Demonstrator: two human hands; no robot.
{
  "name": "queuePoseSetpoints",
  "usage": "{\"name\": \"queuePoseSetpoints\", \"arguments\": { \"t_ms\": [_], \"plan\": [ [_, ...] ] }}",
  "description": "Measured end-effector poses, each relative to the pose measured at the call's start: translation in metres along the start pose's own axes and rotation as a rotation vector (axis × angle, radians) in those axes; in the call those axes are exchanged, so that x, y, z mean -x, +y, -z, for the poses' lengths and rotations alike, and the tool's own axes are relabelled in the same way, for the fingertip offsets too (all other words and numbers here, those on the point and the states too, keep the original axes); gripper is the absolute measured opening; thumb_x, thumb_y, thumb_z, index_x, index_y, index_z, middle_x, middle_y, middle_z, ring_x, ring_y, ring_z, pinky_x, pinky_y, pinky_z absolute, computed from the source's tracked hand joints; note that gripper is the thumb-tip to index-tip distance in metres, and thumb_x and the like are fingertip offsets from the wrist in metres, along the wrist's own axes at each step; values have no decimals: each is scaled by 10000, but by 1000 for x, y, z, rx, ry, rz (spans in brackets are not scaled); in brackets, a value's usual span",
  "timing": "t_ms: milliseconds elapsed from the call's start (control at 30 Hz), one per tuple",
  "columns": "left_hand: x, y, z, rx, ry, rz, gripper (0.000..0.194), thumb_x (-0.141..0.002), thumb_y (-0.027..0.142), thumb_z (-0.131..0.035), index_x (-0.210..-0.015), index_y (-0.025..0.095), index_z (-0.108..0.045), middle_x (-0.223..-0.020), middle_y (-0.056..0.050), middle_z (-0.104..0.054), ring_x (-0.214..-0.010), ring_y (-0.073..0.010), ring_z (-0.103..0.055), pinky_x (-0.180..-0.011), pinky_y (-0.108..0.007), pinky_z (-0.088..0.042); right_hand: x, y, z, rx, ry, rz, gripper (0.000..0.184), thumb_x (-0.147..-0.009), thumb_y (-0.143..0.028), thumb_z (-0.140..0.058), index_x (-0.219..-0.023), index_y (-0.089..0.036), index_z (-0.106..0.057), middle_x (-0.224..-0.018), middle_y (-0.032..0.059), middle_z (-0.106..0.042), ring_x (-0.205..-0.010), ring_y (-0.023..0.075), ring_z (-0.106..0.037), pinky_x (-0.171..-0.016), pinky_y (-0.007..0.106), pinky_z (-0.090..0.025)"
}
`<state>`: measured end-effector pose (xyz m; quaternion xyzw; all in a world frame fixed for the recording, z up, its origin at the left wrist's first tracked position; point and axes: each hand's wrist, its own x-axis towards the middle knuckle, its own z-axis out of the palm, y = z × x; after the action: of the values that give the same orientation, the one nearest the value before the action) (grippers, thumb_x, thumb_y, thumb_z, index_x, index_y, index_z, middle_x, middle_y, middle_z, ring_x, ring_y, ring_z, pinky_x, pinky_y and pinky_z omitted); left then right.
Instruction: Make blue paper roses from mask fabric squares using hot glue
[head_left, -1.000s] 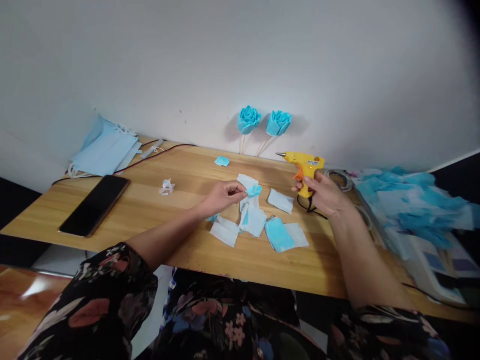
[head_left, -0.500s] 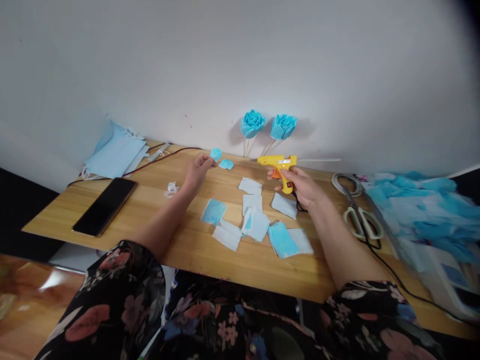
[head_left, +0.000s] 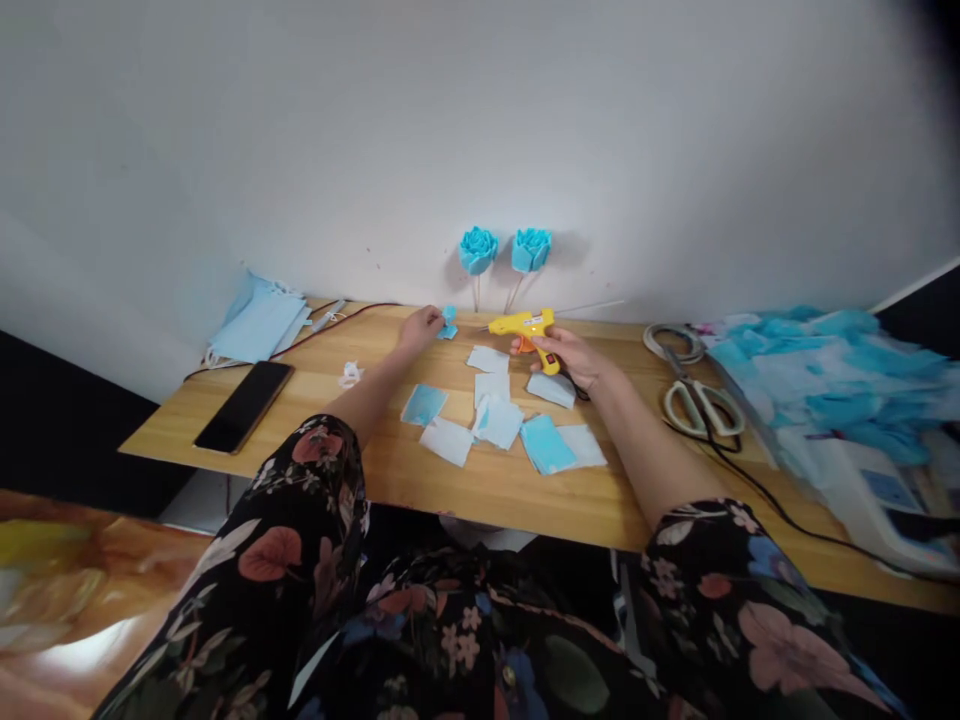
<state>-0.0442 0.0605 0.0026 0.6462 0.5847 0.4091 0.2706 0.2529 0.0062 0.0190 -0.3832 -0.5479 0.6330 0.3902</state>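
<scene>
My left hand (head_left: 422,327) is closed in a pinch at the back of the desk, on a small blue fabric petal (head_left: 450,314). Just below it is another small blue piece (head_left: 447,333); whether the two touch I cannot tell. My right hand (head_left: 574,357) wraps round the handle of a yellow hot glue gun (head_left: 521,324). Its nozzle points left towards the petals, and a long glue stick (head_left: 589,306) sticks out of its back. Under and between my arms lie several cut fabric pieces, such as a white one (head_left: 448,441) and a blue stack (head_left: 547,444).
Two blue fabric roses (head_left: 478,250) on thin sticks lean on the wall. At left are a phone (head_left: 244,407) and folded face masks (head_left: 259,320). Scissors (head_left: 703,408), a cable and a heap of blue fabric scraps (head_left: 832,370) occupy the right side.
The view has shifted. My left hand and its petal have come closer to the other small blue piece, nearly over it. The glue gun stays in my right hand, its nozzle nearer the petals.
</scene>
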Motion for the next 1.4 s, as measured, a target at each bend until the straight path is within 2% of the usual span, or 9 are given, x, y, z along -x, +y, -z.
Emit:
{"name": "queuePoseSetpoints", "arguments": {
  "t_ms": [100,233,367,533,733,867,1000,1200,1400],
  "plan": [
    [20,-3,10,41,-31,-10,81,-808,214,-610,-734,182,-612,-763,-21,-650,-772,-177,-567,-757,-289,-401,-1,-2,-5,4,-16,-10,236,-851,-301,-716,-1034,-157,-675,-1174,127,-760,-1005,181,-736,-570,171,-591],
    [41,-15,18,205,-69,50,126,-794,287,-669,-751,170,-651,-796,-30,-708,-753,-165,-606,-765,-278,-442,-2,-6,-15,27,-39,-32,233,-849,-330,-724,-999,-155,-691,-1152,136,-766,-1004,191,-737,-531,163,-577],
    [49,-22,13,384,-52,74,175,-784,331,-695,-780,159,-664,-808,-36,-731,-746,-147,-626,-765,-268,-455,-1,-8,-27,87,-72,-28,311,-829,-452,-748,-959,-174,-700,-1107,130,-775,-963,213,-740,-464,174,-543],
    [50,-17,6,553,54,94,157,-781,288,-706,-748,168,-610,-760,-14,-707,-727,-130,-631,-763,-266,-469,2,-8,-42,192,-92,-26,382,-833,-571,-721,-960,-211,-708,-1053,104,-776,-877,198,-729,-454,194,-517],
    [58,-13,10,536,40,38,104,-808,175,-641,-715,168,-595,-639,20,-621,-631,-103,-568,-684,-245,-448,2,-1,-54,271,-36,-39,427,-838,-625,-687,-943,-212,-704,-1018,96,-762,-780,175,-688,-477,224,-516],
    [59,-13,9,544,4,41,97,-825,176,-638,-739,165,-597,-625,12,-632,-592,-105,-561,-637,-247,-439,1,-2,-58,297,-28,-73,459,-819,-667,-676,-877,-212,-696,-957,94,-746,-689,165,-646,-476,257,-503],
    [58,-13,8,553,-18,57,86,-834,170,-656,-767,160,-604,-634,9,-644,-609,-108,-587,-643,-242,-454,-1,-1,-62,343,-16,-98,481,-807,-710,-652,-837,-230,-664,-901,89,-720,-731,188,-642,-463,267,-484],
    [59,-9,10,564,-55,99,129,-840,131,-682,-747,151,-595,-648,12,-639,-618,-97,-595,-662,-234,-459,-1,3,-62,405,-2,-138,485,-807,-738,-627,-836,-255,-650,-867,79,-704,-741,211,-655,-460,290,-476],
    [61,-4,10,590,-60,107,120,-850,100,-663,-758,144,-599,-640,23,-623,-605,-92,-592,-644,-226,-451,0,3,-59,462,7,-134,511,-822,-760,-594,-815,-257,-680,-836,73,-694,-634,168,-582,-509,312,-493]
  ]
}}
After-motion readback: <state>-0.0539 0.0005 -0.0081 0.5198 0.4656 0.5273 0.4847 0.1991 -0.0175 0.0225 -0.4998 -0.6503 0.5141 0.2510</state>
